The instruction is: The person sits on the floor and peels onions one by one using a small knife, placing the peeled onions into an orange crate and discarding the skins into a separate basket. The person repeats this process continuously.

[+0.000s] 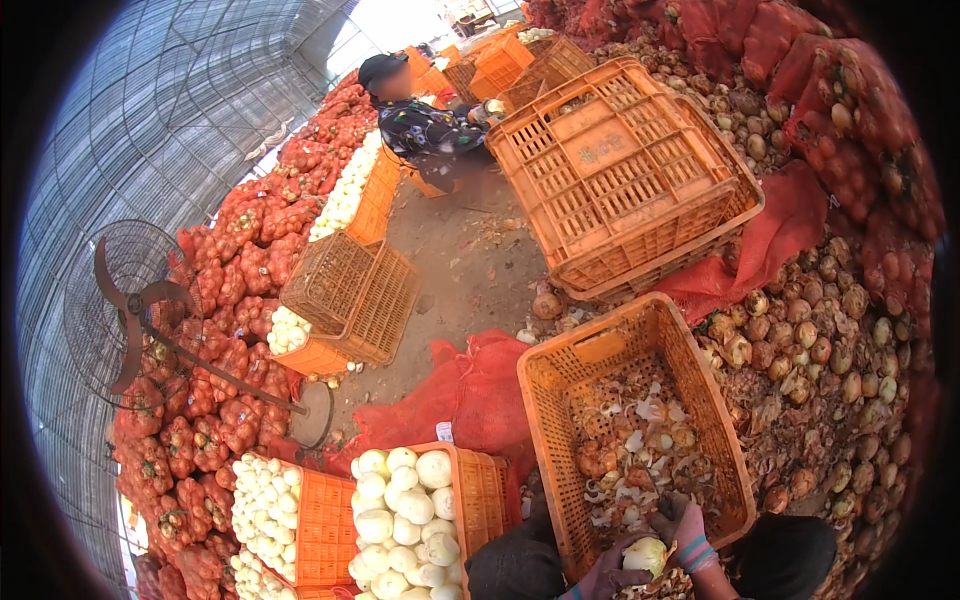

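Note:
A pale, peeled-looking onion (646, 557) sits in my gloved left hand (606, 573), whose fingers are closed around it. Just beside the onion, my gloved right hand (681, 524) has its fingers curled; whatever they may grip is hidden. Both hands are over the near end of an orange plastic crate (560, 480), between my knees. Onion skins and scraps (640, 450) litter the crate's bottom. To the left of my knee stands another orange crate (483, 500), heaped with peeled white onions (405, 520).
Unpeeled onions (790, 330) lie piled at the right, below red mesh sacks (860, 130). A stacked orange crate (610, 150) stands ahead. Red netting (450, 390) covers some floor. A standing fan (135, 305) is at left. Another person (425, 125) sits farther back.

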Action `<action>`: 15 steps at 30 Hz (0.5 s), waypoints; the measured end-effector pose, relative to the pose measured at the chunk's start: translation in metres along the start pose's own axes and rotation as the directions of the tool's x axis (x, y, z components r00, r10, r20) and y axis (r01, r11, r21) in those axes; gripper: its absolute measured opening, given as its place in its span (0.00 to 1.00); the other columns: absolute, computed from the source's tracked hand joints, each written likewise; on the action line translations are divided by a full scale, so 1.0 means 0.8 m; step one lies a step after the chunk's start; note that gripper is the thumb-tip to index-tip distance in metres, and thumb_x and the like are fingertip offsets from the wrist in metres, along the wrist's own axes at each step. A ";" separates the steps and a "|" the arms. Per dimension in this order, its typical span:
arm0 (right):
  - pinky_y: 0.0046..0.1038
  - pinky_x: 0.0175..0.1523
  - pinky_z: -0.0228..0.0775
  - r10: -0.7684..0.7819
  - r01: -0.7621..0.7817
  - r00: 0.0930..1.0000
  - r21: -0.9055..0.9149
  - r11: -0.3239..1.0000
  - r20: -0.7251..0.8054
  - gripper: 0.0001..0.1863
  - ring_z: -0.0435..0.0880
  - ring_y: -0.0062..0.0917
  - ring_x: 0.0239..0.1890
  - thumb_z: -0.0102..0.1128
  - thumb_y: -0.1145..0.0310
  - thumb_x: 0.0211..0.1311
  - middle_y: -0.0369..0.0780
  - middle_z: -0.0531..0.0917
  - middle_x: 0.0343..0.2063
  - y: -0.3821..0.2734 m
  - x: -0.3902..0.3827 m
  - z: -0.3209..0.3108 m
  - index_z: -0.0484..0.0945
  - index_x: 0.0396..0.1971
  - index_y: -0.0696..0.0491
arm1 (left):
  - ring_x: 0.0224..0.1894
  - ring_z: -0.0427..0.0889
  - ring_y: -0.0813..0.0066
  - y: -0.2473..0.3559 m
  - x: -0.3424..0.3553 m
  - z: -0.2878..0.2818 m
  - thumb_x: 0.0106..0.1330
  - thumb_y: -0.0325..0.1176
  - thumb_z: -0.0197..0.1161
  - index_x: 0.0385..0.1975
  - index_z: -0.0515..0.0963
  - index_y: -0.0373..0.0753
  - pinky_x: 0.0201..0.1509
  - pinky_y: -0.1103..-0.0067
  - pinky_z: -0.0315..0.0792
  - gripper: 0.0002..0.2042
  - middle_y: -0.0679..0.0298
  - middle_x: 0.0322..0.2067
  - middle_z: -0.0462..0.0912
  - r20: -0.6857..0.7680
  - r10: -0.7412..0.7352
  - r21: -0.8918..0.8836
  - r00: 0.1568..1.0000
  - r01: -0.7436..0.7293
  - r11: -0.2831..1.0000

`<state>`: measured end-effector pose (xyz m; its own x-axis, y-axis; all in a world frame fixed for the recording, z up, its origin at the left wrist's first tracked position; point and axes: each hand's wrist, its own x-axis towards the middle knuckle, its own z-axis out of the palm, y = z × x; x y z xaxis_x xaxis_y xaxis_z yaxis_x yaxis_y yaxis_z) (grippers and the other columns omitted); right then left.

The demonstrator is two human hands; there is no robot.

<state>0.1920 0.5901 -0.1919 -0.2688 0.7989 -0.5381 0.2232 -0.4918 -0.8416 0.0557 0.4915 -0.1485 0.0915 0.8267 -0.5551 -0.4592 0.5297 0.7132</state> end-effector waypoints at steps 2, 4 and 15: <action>0.30 0.42 0.74 -0.015 0.014 0.999 -0.054 0.998 -0.028 0.18 0.80 0.23 0.36 0.70 0.74 0.59 0.46 0.86 0.35 -0.007 -0.002 -0.001 0.79 0.45 0.69 | 0.45 0.81 0.76 0.003 0.002 0.000 0.54 0.28 0.73 0.61 0.74 0.38 0.47 0.80 0.77 0.31 0.66 0.47 0.82 0.012 -0.001 0.014 1.000 0.001 1.000; 0.30 0.41 0.74 -0.041 0.039 0.999 -0.071 0.997 -0.028 0.18 0.79 0.23 0.35 0.70 0.74 0.58 0.46 0.86 0.34 -0.004 0.000 -0.003 0.79 0.44 0.68 | 0.45 0.81 0.76 0.001 0.000 0.001 0.54 0.28 0.73 0.61 0.74 0.38 0.46 0.80 0.77 0.31 0.66 0.47 0.82 0.011 0.000 0.013 1.000 0.000 1.000; 0.26 0.46 0.74 -0.173 0.183 0.979 0.086 0.979 -0.109 0.31 0.78 0.21 0.40 0.67 0.78 0.59 0.40 0.81 0.36 0.035 0.011 0.005 0.72 0.64 0.62 | 0.46 0.81 0.74 0.011 -0.008 0.004 0.54 0.23 0.71 0.60 0.75 0.40 0.49 0.77 0.78 0.29 0.65 0.48 0.83 -0.071 0.036 0.043 0.997 -0.033 0.999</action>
<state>0.1925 0.5820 -0.2200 -0.1997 0.9050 -0.3757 0.0884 -0.3653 -0.9267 0.0539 0.4912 -0.1372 0.0120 0.8299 -0.5578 -0.4232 0.5096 0.7491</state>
